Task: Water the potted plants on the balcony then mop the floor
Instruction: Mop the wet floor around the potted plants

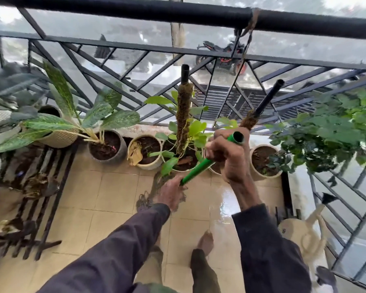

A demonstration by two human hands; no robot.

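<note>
Head view: blurred, half-hidden mop strands (145,200)

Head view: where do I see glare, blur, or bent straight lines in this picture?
In the head view, the wet floor tiles below the right hand show bright glare; the railing's top bar bows from wide-angle distortion; the watering can and leaves at the right edge are blurred; daylight is soft, without hard shadows.

Black metal railing (178,12), parked motorcycle (228,47) below, dark slatted rack (60,187) at left
</note>
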